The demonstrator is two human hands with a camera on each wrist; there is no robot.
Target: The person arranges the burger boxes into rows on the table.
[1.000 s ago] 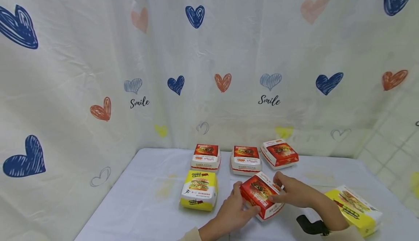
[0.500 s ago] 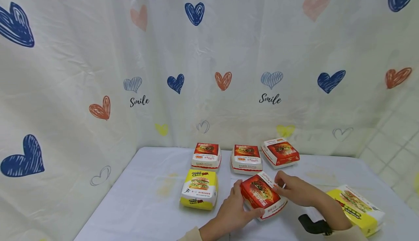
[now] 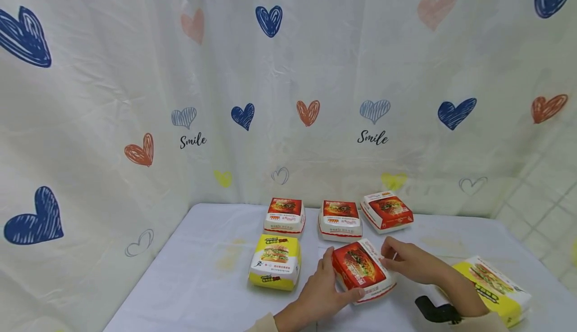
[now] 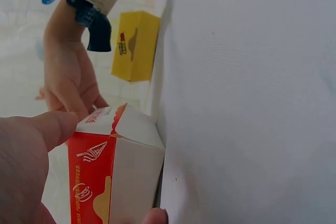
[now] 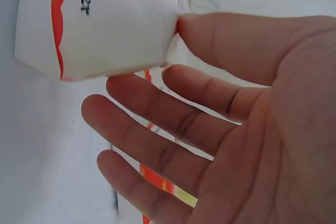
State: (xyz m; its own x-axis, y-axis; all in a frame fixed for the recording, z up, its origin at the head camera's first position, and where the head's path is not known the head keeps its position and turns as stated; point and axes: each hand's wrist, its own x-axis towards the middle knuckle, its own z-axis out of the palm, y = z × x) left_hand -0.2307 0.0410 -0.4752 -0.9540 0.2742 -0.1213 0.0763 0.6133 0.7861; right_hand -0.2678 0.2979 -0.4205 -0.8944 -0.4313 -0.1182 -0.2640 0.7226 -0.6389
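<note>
A red-and-white burger box (image 3: 362, 264) with a burger picture on its lid sits at an angle near the table's front. My left hand (image 3: 319, 289) grips its left side, thumb along the front and fingers behind. At the opposite side, my right hand (image 3: 416, 267) pinches the corner between thumb and forefinger. In the right wrist view the box's white side (image 5: 118, 24) shows, with the thumb on its corner and the other fingers (image 5: 147, 124) spread apart below. The left wrist view shows the box's red side (image 4: 90, 166) beside my left thumb.
Three more red-and-white burger boxes stand along the back: left (image 3: 284, 217), middle (image 3: 340, 221) and right (image 3: 386, 211). A yellow burger box (image 3: 274, 263) lies front left, another (image 3: 493, 289) by my right forearm. A dark strap (image 3: 436, 312) hangs at my right wrist. A heart-printed curtain (image 3: 315, 71) backs the table.
The held box has turned slightly and sits lower at its right. My right thumb has slid from the lid's front to its right corner. My left hand keeps its grip.
</note>
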